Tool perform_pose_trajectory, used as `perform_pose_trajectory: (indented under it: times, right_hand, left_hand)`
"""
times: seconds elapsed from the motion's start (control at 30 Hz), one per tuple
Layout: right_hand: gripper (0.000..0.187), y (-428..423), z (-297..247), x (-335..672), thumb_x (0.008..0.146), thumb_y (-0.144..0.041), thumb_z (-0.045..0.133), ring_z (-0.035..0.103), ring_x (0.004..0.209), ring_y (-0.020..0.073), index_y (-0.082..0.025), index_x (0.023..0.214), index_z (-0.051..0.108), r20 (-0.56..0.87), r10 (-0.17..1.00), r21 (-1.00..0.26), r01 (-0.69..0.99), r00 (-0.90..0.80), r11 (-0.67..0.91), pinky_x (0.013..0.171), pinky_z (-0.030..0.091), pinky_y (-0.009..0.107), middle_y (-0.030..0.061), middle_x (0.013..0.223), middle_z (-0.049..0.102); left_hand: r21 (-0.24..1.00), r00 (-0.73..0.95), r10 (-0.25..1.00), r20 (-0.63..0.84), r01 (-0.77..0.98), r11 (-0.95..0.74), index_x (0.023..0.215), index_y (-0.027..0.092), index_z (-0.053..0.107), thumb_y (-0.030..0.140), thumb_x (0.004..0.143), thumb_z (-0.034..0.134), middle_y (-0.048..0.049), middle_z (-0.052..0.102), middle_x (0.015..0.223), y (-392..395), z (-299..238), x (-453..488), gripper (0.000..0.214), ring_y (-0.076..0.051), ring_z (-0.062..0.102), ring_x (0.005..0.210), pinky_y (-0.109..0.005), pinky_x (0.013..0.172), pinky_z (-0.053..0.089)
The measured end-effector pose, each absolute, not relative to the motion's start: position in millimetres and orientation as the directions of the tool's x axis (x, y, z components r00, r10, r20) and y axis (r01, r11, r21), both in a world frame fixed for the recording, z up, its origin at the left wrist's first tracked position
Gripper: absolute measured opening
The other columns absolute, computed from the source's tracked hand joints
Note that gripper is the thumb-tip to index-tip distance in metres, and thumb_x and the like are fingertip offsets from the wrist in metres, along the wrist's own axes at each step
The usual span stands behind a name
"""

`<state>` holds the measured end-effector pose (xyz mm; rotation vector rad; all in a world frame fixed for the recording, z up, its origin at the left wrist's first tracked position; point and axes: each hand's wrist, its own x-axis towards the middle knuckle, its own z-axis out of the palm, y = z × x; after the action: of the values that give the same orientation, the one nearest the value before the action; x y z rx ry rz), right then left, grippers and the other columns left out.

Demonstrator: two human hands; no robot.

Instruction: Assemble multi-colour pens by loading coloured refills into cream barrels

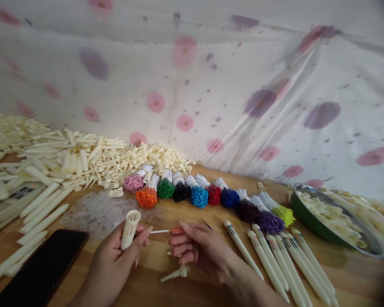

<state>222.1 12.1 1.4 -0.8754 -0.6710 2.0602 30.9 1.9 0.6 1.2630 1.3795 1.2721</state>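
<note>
My left hand [115, 256] is closed round a cream slotted pen barrel [129, 228], held upright with its open end up. My right hand [198, 249] pinches an orange-tipped refill [164, 231] that points left toward the barrel, and thin dark refills stick out above its fingers. A cream pen tip piece [175, 273] lies on the wooden table [166, 285] just below both hands. Bundles of coloured refills [208, 194] lie in a row beyond the hands.
Several assembled cream pens [281, 260] lie to the right of my right hand. A green bowl [310, 221] of cream parts stands at the far right. Heaps of cream parts [83, 160] fill the left back. A black phone [41, 268] lies at the lower left.
</note>
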Motion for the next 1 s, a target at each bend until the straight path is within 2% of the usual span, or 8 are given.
perform_pose_trajectory:
  times: [0.1,0.23,0.4,0.47,0.57,0.73,0.83,1.0]
  right_hand:
    - [0.035,14.6,0.0,223.5,0.067,-0.036,0.077,0.067,0.060,0.0126,-0.005,0.082,0.069,-0.359,0.829,-0.668,-0.502,-0.428,-0.549,0.050,0.051,0.017,0.0105,0.073,0.071]
    - [0.032,16.1,-1.2,222.3,0.058,-0.030,0.083,0.067,0.058,0.0117,-0.007,0.077,0.070,-0.401,0.860,-0.678,-0.530,-0.315,-0.510,0.050,0.052,0.016,0.0076,0.069,0.071]
    - [0.031,20.9,1.0,226.9,0.052,-0.029,0.086,0.065,0.052,0.0087,-0.010,0.070,0.070,-0.404,0.870,-0.697,-0.522,-0.281,-0.492,0.050,0.053,0.016,0.0035,0.064,0.070]
    - [0.030,25.5,7.6,237.1,0.050,-0.026,0.087,0.064,0.050,0.0092,-0.009,0.068,0.069,-0.391,0.877,-0.721,-0.498,-0.280,-0.481,0.049,0.054,0.016,0.0038,0.061,0.070]
    - [0.025,30.6,26.0,259.8,0.052,-0.023,0.086,0.063,0.047,0.0082,-0.010,0.066,0.070,-0.325,0.912,-0.776,-0.482,-0.249,-0.408,0.046,0.052,0.013,0.0024,0.057,0.069]
    - [0.014,25.9,53.9,288.5,0.062,-0.021,0.081,0.064,0.046,0.0101,-0.013,0.068,0.072,-0.128,0.961,-0.902,-0.375,-0.244,-0.215,0.046,0.054,0.016,0.0024,0.058,0.070]
    - [0.007,21.2,58.0,291.4,0.067,-0.021,0.078,0.065,0.049,0.0103,-0.015,0.069,0.073,-0.051,0.951,-0.940,-0.306,-0.305,-0.148,0.048,0.055,0.017,0.0026,0.060,0.071]
    - [0.007,19.6,58.7,290.2,0.069,-0.021,0.076,0.066,0.051,0.0098,-0.015,0.069,0.073,-0.054,0.932,-0.966,-0.218,-0.360,-0.140,0.050,0.055,0.015,0.0030,0.061,0.071]
  left_hand:
    - [0.990,-0.148,0.987,0.063,0.135,-0.043,0.068,0.020,0.059,0.048,0.063,0.069,0.0058,0.060,0.050,2.4,1.0,28.8,0.030,-0.008,0.045,0.035,-0.018,0.036,0.039]
    - [0.987,-0.140,0.989,0.051,0.155,-0.029,0.071,0.021,0.059,0.047,0.066,0.067,0.0054,0.062,0.053,2.6,-4.9,29.9,0.028,-0.009,0.047,0.036,-0.018,0.037,0.040]
    - [0.980,-0.031,0.999,-0.016,0.196,0.022,0.074,0.022,0.056,0.047,0.072,0.063,0.0066,0.058,0.054,1.5,-10.4,32.9,0.026,-0.009,0.045,0.037,-0.019,0.037,0.037]
    - [0.977,0.036,0.999,-0.029,0.211,0.020,0.083,0.023,0.055,0.046,0.073,0.063,0.0067,0.057,0.057,0.6,-9.9,31.4,0.026,-0.011,0.048,0.043,-0.019,0.041,0.040]
    - [0.977,0.168,0.986,-0.002,0.209,-0.033,0.096,0.026,0.050,0.047,0.078,0.058,0.0051,0.056,0.070,-0.1,-8.8,26.2,0.029,-0.014,0.055,0.061,-0.022,0.055,0.045]
    - [0.914,0.375,0.927,-0.015,0.380,-0.139,0.085,0.025,0.048,0.045,0.087,0.045,0.0060,0.045,0.067,-0.9,-9.2,19.4,0.021,-0.014,0.046,0.061,-0.022,0.056,0.040]
    - [0.873,0.409,0.912,-0.013,0.450,-0.189,0.085,0.025,0.048,0.043,0.088,0.044,0.0043,0.049,0.072,-2.5,-8.5,19.0,0.018,-0.016,0.048,0.067,-0.023,0.058,0.041]
    - [0.842,0.427,0.904,0.010,0.484,-0.238,0.085,0.025,0.047,0.039,0.088,0.044,0.0038,0.052,0.072,-3.5,-5.0,19.5,0.015,-0.015,0.050,0.065,-0.021,0.055,0.041]
